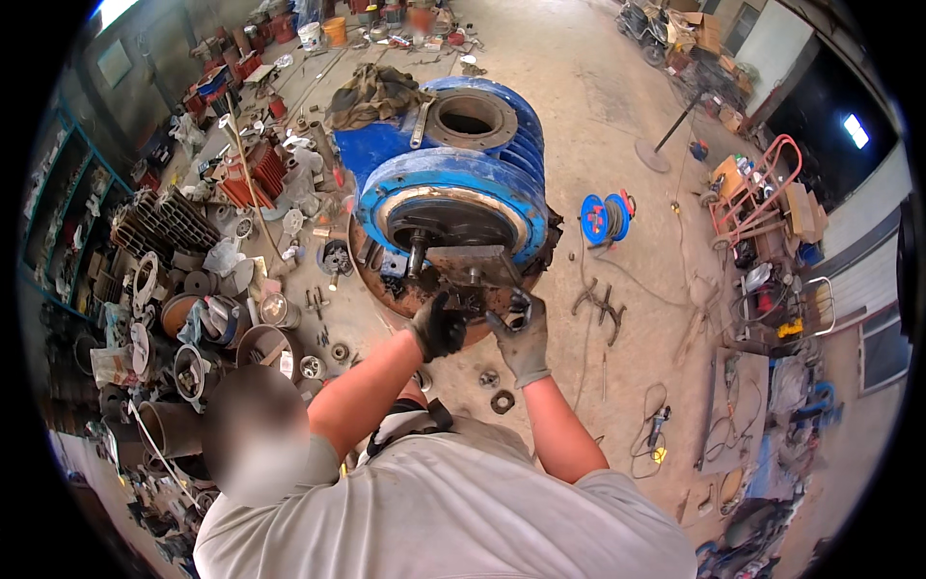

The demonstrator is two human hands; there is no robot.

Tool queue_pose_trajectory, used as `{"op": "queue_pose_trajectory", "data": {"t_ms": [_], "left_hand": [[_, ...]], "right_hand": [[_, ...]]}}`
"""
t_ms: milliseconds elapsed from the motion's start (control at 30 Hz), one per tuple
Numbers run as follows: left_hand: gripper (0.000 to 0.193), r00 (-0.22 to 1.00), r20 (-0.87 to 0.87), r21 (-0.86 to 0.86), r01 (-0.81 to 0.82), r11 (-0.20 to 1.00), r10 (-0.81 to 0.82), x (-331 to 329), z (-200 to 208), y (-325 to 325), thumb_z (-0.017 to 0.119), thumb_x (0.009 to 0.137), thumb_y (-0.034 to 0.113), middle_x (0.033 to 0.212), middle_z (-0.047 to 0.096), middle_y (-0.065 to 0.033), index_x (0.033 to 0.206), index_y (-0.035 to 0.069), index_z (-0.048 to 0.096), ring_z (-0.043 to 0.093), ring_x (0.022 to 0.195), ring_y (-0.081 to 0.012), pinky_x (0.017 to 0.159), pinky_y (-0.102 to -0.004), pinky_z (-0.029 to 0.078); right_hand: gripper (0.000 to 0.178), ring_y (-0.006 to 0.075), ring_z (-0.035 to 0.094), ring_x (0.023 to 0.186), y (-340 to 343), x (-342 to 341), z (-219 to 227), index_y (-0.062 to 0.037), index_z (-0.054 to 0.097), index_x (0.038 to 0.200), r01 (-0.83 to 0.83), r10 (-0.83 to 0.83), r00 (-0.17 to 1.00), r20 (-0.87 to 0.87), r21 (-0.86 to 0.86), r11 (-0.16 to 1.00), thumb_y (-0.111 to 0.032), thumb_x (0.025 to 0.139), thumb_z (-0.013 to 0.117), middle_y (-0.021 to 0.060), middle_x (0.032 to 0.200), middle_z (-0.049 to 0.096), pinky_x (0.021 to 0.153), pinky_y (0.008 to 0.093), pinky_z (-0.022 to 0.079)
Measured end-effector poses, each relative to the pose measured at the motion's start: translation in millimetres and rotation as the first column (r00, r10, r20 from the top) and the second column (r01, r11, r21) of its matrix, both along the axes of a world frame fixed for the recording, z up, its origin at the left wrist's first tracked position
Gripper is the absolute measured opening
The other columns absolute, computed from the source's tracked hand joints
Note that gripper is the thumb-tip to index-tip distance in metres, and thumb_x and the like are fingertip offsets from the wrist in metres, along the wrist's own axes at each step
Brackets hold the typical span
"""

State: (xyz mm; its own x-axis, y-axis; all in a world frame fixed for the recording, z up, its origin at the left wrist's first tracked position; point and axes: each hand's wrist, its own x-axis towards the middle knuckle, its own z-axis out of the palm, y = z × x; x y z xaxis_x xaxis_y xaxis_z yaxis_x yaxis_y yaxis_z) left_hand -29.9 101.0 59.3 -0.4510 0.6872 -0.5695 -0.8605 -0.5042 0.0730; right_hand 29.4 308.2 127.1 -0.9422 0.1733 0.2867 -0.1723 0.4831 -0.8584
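1. Concrete floor (579, 125) extends through the workshop, with teal shelving (79, 159) along the left wall.
2. Blue housing (449, 166) rests ahead of the person, above a rusty round base (368, 289). A wrench (421, 125) lies on top, beside a crumpled cloth (371, 96).
3. Left gloved hand (440, 328) is at the near side of the base, fingers curled; whether they clamp anything cannot be told.
4. Right gloved hand (522, 338) is just beside it, thumb and fingers curved around a small dark area; contact with a part cannot be confirmed. Both hands are near a metal plate (470, 259) at the housing's front opening.
5. Large round pan (247, 343), at left, contains a pale strip.
6. White bucket (310, 39) and orange bucket (335, 34) stand at the far end; their contents are too small to identify.
7. Housing interior is dark and indistinct.
8. Blurred patch conceals the area beside the left upper arm. Lower edge cuts off the person's shirt (453, 511).
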Motion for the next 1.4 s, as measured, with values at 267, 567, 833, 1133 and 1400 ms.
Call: {"op": "queue_pose_trajectory", "data": {"t_ms": [267,567,833,1133,1400], "left_hand": [[0.060,0.980,-0.151,-0.122,0.109,0.987,-0.127,70.5,12.5,8.8,0.043,0.108,0.054,0.111,0.076,-0.0136,0.137,0.006,0.065,0.073,0.090,-0.0306,0.079,-0.0437,0.060],[0.045,0.976,-0.216,0.002,0.032,0.999,-0.031,92.5,38.3,11.8,0.046,0.109,0.041,0.103,0.076,-0.0107,0.126,0.006,0.068,0.073,0.088,-0.0303,0.083,-0.0433,0.059],[0.024,0.993,-0.107,0.083,-0.050,0.995,0.059,56.3,19.4,-17.0,0.050,0.110,0.037,0.060,0.033,0.0100,0.102,0.021,0.066,0.032,0.050,-0.0072,0.045,-0.0237,0.028],[0.075,0.951,-0.289,-0.017,0.108,0.994,-0.108,0.9,64.6,-30.9,0.048,0.096,0.081,0.094,0.066,0.0046,0.131,0.017,0.065,0.032,0.053,-0.0046,0.046,-0.0198,0.027],[0.089,0.968,-0.229,0.056,0.116,0.992,-0.101,-37.0,57.6,-19.3,0.049,0.089,0.088,0.127,0.072,-0.0042,0.141,0.016,0.062,0.044,0.062,-0.0037,0.050,-0.0173,0.032]], "right_hand": [[0.042,0.0345,0.068,0.109,-15.3,71.4,-3.8,-0.0177,0.077,0.120,-0.403,0.364,0.914,0.180,0.292,0.867,-0.028,0.080,0.086,0.0138,0.119,0.070,0.100,0.0473,0.054],[0.023,0.0379,0.072,0.096,-8.9,79.7,10.0,-0.0126,0.076,0.111,-0.370,0.342,0.929,0.141,0.346,0.862,-0.024,0.091,0.073,0.0163,0.104,0.075,0.084,0.0494,0.057],[0.024,0.0210,0.075,0.084,-20.5,44.4,40.7,-0.0032,0.073,0.112,0.023,0.036,0.988,0.153,-0.371,0.928,-0.017,0.093,0.080,0.0133,0.096,0.079,0.078,0.0345,0.058],[0.017,0.0106,0.063,0.068,-46.2,-9.8,44.5,0.0028,0.071,0.107,0.182,-0.150,0.981,0.126,-0.306,0.934,-0.009,0.096,0.076,0.0050,0.082,0.072,0.062,0.0283,0.052],[0.018,0.0121,0.066,0.073,-79.2,-15.3,50.5,0.0024,0.071,0.110,0.377,-0.306,0.925,0.226,-0.433,0.819,-0.007,0.096,0.076,0.0066,0.088,0.073,0.066,0.0278,0.054]]}}
